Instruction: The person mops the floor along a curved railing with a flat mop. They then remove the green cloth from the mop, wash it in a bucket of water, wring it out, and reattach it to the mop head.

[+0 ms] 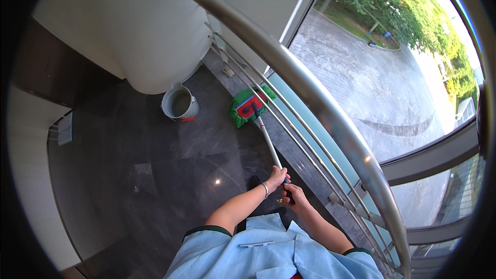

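Note:
A flat mop with a light metal pole (270, 142) slants away from me across the floor's edge. My left hand (277, 178), with a bracelet at the wrist, is wrapped around the pole just above its dark grip. Closer to my body, my right hand (296, 197) holds the dark grip end (289, 193). At the far end, a green cloth (237, 113) surrounds the red mop plate (245, 110), and a dark joint connects plate and pole. The mop head rests beneath the railing's lower bars, which cover part of it.
A curved metal handrail (294, 66) with thinner bars (306, 133) runs along my right, beside large windows. A grey bucket (180, 102) holding murky liquid stands left of the mop head, near a rounded white column (155, 38). Dark, shiny tiles (186, 170) cover the floor.

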Motion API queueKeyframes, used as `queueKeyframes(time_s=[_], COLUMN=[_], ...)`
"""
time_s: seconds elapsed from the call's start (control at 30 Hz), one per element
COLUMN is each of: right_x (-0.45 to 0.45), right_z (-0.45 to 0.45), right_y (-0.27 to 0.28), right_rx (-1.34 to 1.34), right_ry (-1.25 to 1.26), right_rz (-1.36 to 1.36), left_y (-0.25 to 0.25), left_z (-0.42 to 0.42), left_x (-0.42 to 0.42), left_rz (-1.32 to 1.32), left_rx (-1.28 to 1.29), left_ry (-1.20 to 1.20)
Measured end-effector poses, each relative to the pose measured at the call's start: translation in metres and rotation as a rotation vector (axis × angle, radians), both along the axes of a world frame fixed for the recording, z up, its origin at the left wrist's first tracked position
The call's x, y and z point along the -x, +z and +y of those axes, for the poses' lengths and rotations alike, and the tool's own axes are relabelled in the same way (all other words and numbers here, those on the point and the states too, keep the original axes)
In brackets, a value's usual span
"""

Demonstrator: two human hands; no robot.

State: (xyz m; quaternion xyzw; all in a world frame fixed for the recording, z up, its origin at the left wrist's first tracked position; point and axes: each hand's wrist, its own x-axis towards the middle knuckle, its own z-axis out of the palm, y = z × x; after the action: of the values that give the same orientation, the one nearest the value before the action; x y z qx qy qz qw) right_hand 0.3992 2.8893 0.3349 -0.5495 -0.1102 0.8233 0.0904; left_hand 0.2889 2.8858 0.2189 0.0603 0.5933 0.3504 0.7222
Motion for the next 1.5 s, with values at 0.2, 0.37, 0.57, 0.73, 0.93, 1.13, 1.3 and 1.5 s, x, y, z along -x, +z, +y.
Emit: queueKeyframes(time_s=[0.2,0.37,0.57,0.73,0.93,1.13,1.3,1.5], right_x=[-0.088,-0.163,-0.248,-0.296,-0.312,-0.303,-0.285,-0.232], right_z=[-0.065,-0.131,-0.215,-0.283,-0.313,-0.302,-0.275,-0.211], right_y=[0.017,0.032,0.06,0.066,0.076,0.057,0.059,0.046], right_rx=[0.061,0.097,0.138,0.154,0.129,-0.023,-0.001,-0.018], right_ry=[-0.186,-0.332,-0.525,-0.745,-0.826,-0.422,-0.252,0.06], right_rz=[0.034,-0.027,-0.038,-0.007,-0.071,-0.176,-0.15,-0.146], left_y=[0.009,0.016,0.035,0.033,0.049,0.047,0.052,0.033], left_z=[-0.034,-0.085,-0.145,-0.194,-0.22,-0.226,-0.216,-0.177], left_x=[-0.068,-0.145,-0.241,-0.314,-0.349,-0.333,-0.308,-0.238], left_rz=[0.015,-0.104,-0.234,-0.231,-0.209,-0.252,-0.111,-0.023], left_rx=[0.11,0.165,0.237,0.253,0.232,0.214,0.144,0.151], left_ry=[-0.338,-0.543,-0.794,-0.949,-0.994,-0.762,-0.666,-0.384])
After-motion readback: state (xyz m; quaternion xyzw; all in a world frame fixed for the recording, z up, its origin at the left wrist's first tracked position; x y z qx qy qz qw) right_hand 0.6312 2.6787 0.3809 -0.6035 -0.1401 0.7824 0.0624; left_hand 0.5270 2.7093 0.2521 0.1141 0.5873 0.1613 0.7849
